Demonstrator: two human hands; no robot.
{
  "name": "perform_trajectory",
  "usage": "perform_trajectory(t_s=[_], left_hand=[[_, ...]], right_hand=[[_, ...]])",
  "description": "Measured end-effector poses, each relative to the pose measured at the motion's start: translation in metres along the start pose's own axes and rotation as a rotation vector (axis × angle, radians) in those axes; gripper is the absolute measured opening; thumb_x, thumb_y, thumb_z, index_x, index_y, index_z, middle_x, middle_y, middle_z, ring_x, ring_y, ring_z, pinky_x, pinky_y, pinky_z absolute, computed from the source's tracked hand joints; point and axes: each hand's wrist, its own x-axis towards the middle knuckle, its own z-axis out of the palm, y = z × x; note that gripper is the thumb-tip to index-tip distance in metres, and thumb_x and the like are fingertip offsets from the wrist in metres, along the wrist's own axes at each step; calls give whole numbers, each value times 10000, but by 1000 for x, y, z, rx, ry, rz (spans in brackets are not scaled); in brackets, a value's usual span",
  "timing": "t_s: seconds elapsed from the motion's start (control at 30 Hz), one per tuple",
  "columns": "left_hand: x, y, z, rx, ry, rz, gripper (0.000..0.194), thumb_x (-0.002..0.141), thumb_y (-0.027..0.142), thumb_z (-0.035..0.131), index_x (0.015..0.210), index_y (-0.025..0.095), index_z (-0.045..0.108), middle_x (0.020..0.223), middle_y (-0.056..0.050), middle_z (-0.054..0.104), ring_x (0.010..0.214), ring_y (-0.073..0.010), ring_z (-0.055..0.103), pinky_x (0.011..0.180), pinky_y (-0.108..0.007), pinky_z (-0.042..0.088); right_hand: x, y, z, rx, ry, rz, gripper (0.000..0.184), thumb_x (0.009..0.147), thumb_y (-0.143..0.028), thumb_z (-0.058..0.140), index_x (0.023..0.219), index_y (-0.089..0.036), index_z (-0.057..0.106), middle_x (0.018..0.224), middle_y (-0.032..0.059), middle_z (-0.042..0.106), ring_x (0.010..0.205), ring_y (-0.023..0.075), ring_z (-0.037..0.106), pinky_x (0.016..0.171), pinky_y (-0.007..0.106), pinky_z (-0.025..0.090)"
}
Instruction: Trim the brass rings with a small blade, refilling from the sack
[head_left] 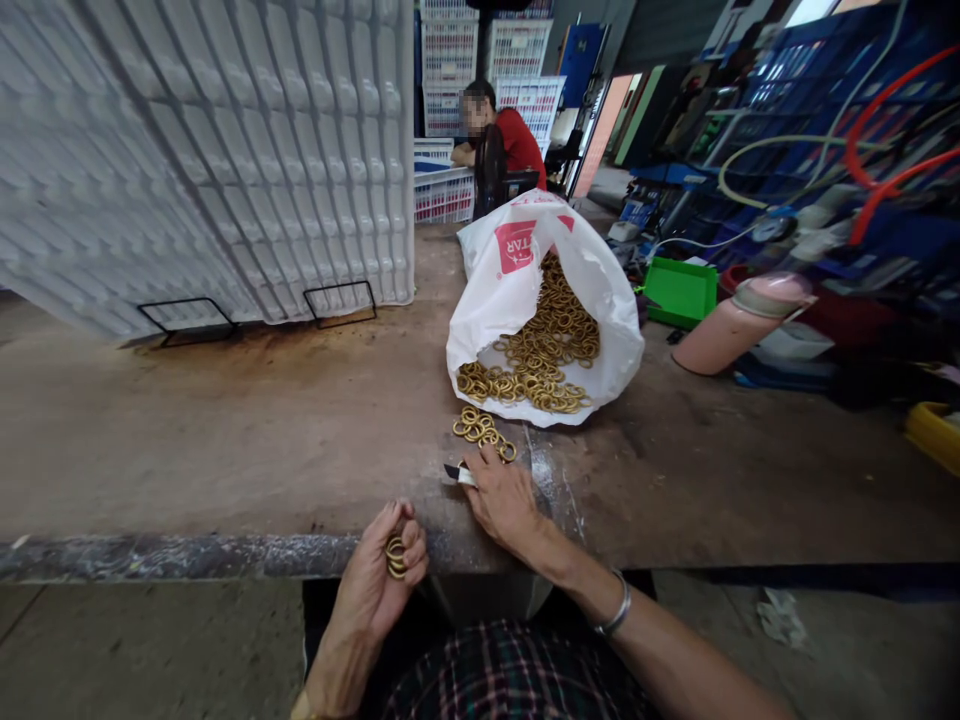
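White plastic bag with red print: lies open-mouthed, gold-coloured round metal rings heaped inside; more loose rings just before its mouth.
Left hand: nearer the person than the bag, fingers curled around several held rings.
Right hand: before the bag, gripping a small white-handled dark blade, fingertips at the loose rings.
Ring handling: probably light, stiff, slippery; best pinched across the rim.

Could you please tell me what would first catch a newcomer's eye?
Probably the open white bag of golden rings on the table, beyond both hands. The left hand holds some rings at the near edge; the right hand, with a dark-tipped tool, reaches loose rings before the bag.
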Motion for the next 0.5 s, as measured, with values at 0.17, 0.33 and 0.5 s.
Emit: perform_trajectory(t_s=[0.17,0.33,0.5], left_hand=[[0,0,-4,62,-32,34,210,684,244,711,788,141,560,572,42,472,456,-46,429,351,-134,275],[1,-2,-3,106,-52,61,214,695,247,697,802,140,546,673,12,513,574,-76,499,389,-146,311],[-1,-6,2,237,0,155,280,662,299,715,815,161,525,620,41,488,489,-52,424,371,-142,258]], right_hand=[[-3,-3,-3,-13,-19,24,214,874,-276,410,1063,-216,492,1082,74,488,744,164,577,607,275,371],[-6,-1,4,38,10,18,284,807,-168,464,1088,-199,472,1048,83,540,775,173,572,629,266,365],[-3,-1,9,477,104,-104,216,752,-88,434,920,-180,533,875,38,602,779,147,544,664,240,360]])
